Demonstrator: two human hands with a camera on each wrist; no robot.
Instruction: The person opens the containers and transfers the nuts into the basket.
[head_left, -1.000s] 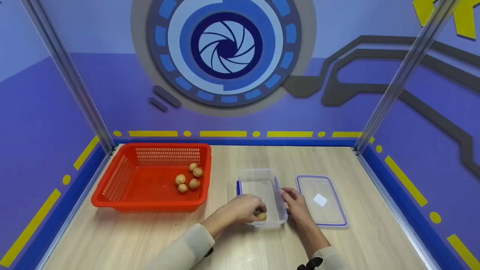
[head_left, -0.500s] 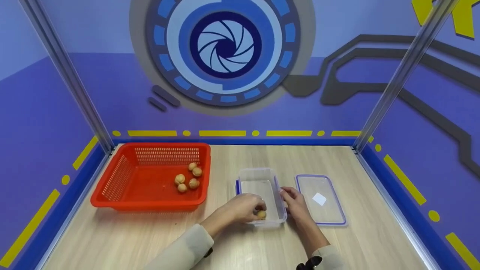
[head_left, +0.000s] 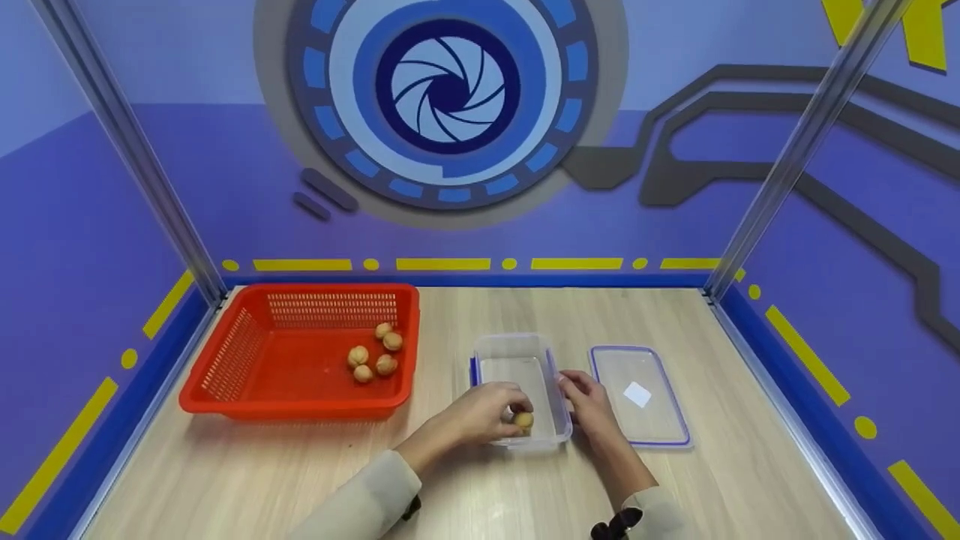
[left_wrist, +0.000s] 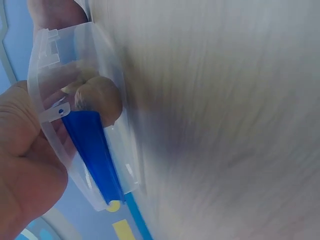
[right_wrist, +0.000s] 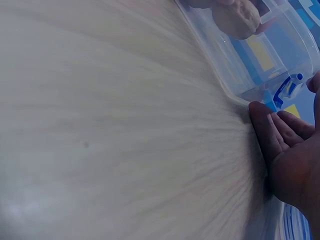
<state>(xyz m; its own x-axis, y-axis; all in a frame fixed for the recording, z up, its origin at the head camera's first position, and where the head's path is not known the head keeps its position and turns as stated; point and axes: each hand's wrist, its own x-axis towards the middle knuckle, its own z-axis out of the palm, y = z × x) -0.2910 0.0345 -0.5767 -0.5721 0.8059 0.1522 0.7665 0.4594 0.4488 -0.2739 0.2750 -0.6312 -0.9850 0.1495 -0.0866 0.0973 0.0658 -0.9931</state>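
A clear plastic food box (head_left: 529,341) with blue-edged flaps stands on the table, its top uncovered. My left hand (head_left: 484,412) reaches over its left wall, with the thumb and fingers curled at a walnut (head_left: 523,420) low in the near end. Two walnuts show through the wall in the left wrist view, the nearer walnut (left_wrist: 100,97) partly covering the other. My right hand (head_left: 589,405) touches the box's right side from outside. In the right wrist view its fingers (right_wrist: 265,127) lie fairly straight against the lower corner of the box.
A red plastic basket (head_left: 300,409) stands at the left with several walnuts (head_left: 385,365) inside. Right of the box lies a clear lid (head_left: 652,427) with a purple-blue edge and a white label (head_left: 637,394). Purple wall panels (head_left: 480,244) enclose the table at the back and sides.
The walnut at my left fingers has shifted slightly away from the box's near wall and shows more between them. My right hand stays at the box's side; the head view has tilted slightly.
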